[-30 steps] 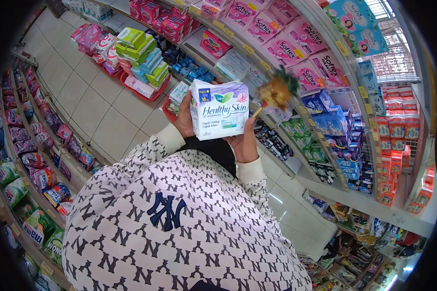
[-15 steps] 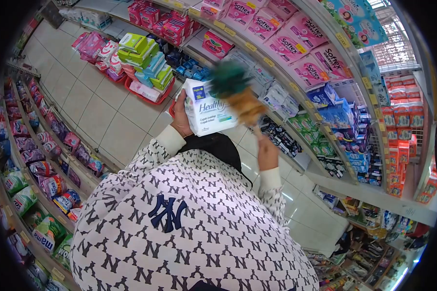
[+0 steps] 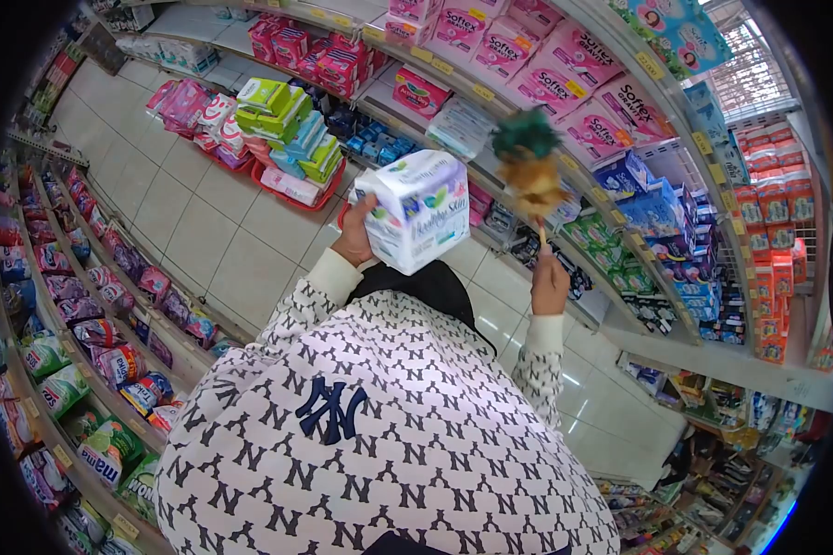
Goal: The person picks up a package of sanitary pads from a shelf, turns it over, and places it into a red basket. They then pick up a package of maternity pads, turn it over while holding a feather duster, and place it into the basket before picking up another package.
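My left hand (image 3: 355, 231) grips a white pack of sanitary pads (image 3: 416, 211) by its left side, held up in front of my chest. The pack is tilted, with its purple-tinted top and "Healthy Skin" print showing. In my right hand (image 3: 550, 282) is the thin handle of a feather duster (image 3: 533, 171), fingers wrapped round it. Its green and golden-brown feathers point up, to the right of the pack and apart from it. Behind the duster are shelf packs.
Pink Softex packs (image 3: 569, 60) line the shelf ahead. Red baskets (image 3: 296, 196) piled with green, blue and pink packs stand on the tiled floor (image 3: 180, 208). Another shelf of detergent bags (image 3: 109, 450) runs along my left. Orange packs (image 3: 770, 268) hang at the far right.
The duster has moved right, away from the pack, and looks less blurred. My left hand has turned the pack so its top and another side show.
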Demonstrator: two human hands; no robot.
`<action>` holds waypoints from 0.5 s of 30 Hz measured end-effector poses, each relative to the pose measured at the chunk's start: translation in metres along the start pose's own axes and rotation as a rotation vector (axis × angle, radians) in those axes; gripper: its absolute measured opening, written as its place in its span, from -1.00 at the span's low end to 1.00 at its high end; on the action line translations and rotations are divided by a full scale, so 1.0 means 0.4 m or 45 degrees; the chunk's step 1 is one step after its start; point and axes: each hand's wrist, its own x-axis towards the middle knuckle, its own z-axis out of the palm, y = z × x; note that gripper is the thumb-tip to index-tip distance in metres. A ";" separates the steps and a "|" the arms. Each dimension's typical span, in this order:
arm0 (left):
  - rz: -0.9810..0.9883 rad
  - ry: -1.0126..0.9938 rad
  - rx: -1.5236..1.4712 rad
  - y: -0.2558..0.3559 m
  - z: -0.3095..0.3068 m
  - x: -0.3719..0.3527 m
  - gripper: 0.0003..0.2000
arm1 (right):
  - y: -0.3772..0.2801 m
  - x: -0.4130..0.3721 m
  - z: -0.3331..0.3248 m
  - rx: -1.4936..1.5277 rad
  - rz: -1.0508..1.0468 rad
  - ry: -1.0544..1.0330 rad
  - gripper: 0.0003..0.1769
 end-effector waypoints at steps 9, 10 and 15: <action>0.313 -0.295 1.258 0.104 0.094 0.022 0.28 | -0.056 0.054 -0.029 -0.135 -0.171 -0.118 -0.74; 0.272 -0.284 1.251 0.100 0.081 0.025 0.29 | -0.069 0.061 -0.040 -0.123 -0.170 -0.110 -0.73; 0.358 -0.268 1.318 0.093 0.042 0.007 0.28 | -0.128 0.007 -0.026 -0.288 -0.271 -0.540 -0.65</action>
